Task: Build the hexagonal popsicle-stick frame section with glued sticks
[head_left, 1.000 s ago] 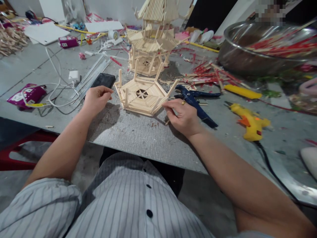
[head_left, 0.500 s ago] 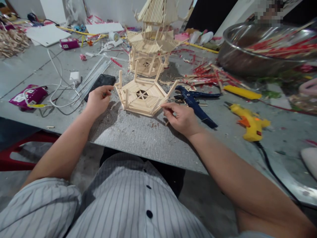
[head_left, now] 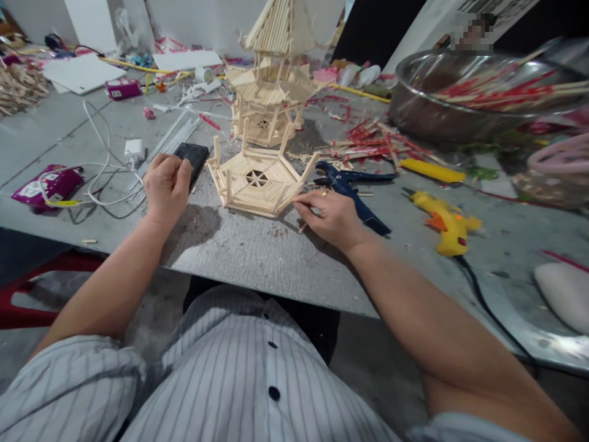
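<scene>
In front of me on the table sits a six-sided base (head_left: 262,199) made of pale wooden sticks, with short upright posts at its corners and a spoked opening in its middle. My right hand (head_left: 329,215) pinches at its lower right edge; a short stick end shows beneath the fingers. My left hand (head_left: 166,184) is curled closed, apart from the base and beside a dark phone (head_left: 197,161). Whatever its fingers may hold is hidden. Behind the base rises a tiered stick pagoda (head_left: 271,92) with sloping roofs.
Blue-handled cutters (head_left: 363,199) lie right of the base, near a yellow glue gun (head_left: 451,230) with a black cord. A yellow-handled tool (head_left: 432,170) and scattered red-tipped sticks (head_left: 368,144) lie behind. A metal bowl (head_left: 402,110) holds more sticks. White cable (head_left: 103,153) loops at left.
My left hand has drawn back left from the base's corner and curled up near the phone. My right hand stays at the base's edge. The whole view has shifted slightly.
</scene>
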Demonstrator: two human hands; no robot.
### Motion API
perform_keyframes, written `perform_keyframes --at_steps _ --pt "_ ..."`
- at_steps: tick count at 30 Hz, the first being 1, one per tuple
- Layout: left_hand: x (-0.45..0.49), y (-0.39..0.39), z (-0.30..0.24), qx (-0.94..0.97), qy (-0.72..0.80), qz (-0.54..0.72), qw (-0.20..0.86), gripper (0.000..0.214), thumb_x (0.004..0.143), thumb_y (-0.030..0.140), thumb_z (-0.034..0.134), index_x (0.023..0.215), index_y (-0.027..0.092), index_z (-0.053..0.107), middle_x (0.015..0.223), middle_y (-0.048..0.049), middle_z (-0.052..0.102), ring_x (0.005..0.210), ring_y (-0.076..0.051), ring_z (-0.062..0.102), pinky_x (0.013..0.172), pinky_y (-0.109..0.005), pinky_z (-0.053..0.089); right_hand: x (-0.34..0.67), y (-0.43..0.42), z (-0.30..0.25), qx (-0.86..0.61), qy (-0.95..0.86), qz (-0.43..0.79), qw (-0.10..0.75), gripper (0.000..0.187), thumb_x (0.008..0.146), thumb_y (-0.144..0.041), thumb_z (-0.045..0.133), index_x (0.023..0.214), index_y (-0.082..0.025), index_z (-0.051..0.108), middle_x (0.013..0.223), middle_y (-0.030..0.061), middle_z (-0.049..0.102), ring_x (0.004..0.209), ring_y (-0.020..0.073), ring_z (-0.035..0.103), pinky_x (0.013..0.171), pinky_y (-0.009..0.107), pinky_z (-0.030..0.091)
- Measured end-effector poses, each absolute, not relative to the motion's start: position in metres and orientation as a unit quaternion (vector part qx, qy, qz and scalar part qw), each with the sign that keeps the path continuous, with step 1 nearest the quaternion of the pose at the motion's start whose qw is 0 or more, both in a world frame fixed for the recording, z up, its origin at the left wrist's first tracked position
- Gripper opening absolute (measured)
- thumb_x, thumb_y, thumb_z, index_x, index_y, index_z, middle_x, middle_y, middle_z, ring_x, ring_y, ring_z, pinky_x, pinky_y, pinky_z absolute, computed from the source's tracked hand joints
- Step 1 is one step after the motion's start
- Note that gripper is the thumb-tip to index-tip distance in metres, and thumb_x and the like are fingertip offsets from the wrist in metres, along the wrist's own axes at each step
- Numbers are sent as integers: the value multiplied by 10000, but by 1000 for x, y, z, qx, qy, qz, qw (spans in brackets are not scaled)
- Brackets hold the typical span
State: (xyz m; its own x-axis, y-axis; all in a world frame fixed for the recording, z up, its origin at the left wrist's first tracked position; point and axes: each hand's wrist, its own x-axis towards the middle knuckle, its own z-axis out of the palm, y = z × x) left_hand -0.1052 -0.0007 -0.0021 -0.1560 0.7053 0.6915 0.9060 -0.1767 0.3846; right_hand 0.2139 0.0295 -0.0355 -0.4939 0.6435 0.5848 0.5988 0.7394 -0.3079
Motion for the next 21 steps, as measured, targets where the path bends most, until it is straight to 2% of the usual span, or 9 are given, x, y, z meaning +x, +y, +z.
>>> perform_keyframes --at_steps 3,6,9,12,14,17,21 --pt "-97 -7 3 -677 -548 -470 144 347 928 392 429 633 223 499 762 -28 590 743 -136 566 710 -331 456 225 31 -24 -412 -840 33 352 390 908 -429 428 699 -198 661 657 63 677 641 185 631 614 312 465" --pt "-80 -18 11 -760 -458 -445 123 255 902 323 484 685 204 543 799 -27 620 677 -112 560 616 -275 455 234 32 -13 -479 -811 62 331 451 901 -505 421 616 -210 608 525 31 582 520 158 544 523 293 395" --pt "-58 -29 14 -807 -456 -374 37 127 866 259 519 853 172 610 894 -49 645 564 -77 514 561 -241 454 238 34 -9 -505 -792 83 333 350 882 -471 475 724 -213 650 651 42 655 582 161 571 553 289 420" --pt "-41 -35 4 -819 -469 -331 -9 136 841 214 519 893 149 626 840 -45 645 538 -70 515 547 -219 455 237 37 -13 -489 -803 83 331 240 860 -380 515 840 -208 682 805 63 707 683 178 614 626 302 460" --pt "-32 -36 -5 -844 -461 -273 -24 162 853 201 506 905 137 646 877 -67 655 588 -85 562 566 -219 467 236 38 -16 -467 -825 87 306 203 852 -313 520 866 -205 692 851 66 717 720 179 628 656 303 464" --pt "-20 -38 -12 -883 -440 -162 3 234 903 219 456 911 147 679 925 -87 668 809 -169 637 689 -273 512 237 40 -18 -453 -850 96 251 192 847 -261 525 885 -200 703 898 66 728 749 181 642 673 302 458" --pt "-4 -39 -9 -911 -403 -80 28 309 939 252 415 1006 127 689 1037 -110 672 1002 -250 607 857 -368 510 241 42 -18 -471 -853 105 199 203 850 -255 533 921 -196 714 939 71 737 809 202 659 719 321 463"
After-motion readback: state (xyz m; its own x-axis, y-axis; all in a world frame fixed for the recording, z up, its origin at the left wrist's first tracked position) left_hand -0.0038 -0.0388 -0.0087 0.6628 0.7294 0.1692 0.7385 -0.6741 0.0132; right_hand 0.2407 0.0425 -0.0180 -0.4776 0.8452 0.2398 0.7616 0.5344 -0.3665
